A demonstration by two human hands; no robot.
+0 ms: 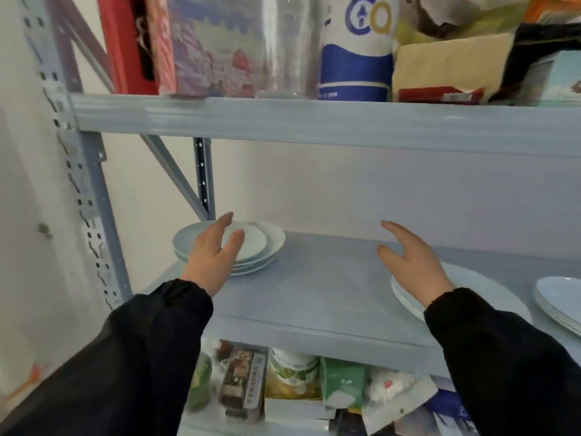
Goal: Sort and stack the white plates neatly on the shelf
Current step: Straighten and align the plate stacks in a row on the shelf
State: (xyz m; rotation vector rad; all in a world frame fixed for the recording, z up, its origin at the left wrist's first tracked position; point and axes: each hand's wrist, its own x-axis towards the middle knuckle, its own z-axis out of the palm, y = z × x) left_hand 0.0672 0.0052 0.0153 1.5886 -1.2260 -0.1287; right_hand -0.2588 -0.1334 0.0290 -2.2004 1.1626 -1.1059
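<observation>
- Left hand point(213, 253): stretched forward, fingers straight and slightly apart, gripping nothing; hovering over or brushing the top plate, cannot tell which.
- Small plates point(261, 243): directly under and just beyond the left fingertips, piled several high, with a narrower plate on top of wider ones. Probably glazed ceramic, so stiff, smooth, slippery and quick to chip. Light singly, noticeably heavier as a pile. Best taken at opposite rims, thumb on top and fingers tucked beneath, then lifted clear rather than dragged.
- Shelf point(314, 278): grey and smooth-looking between the two hands, so likely to let a pushed plate slide.
- Right hand point(412, 262): open, fingers spread, thumb out to the side, holding nothing, raised above the shelf.
- Large plates point(490, 297): beneath the right wrist and just behind it, close to the shelf's front lip. Broader, so likely heavier and more awkward. Safer with both hands at opposite rims, kept level.
- Far plates point(559, 297): well right of the right hand, stacked and cut off by the frame edge. Same brittle, slick handling expected.
</observation>
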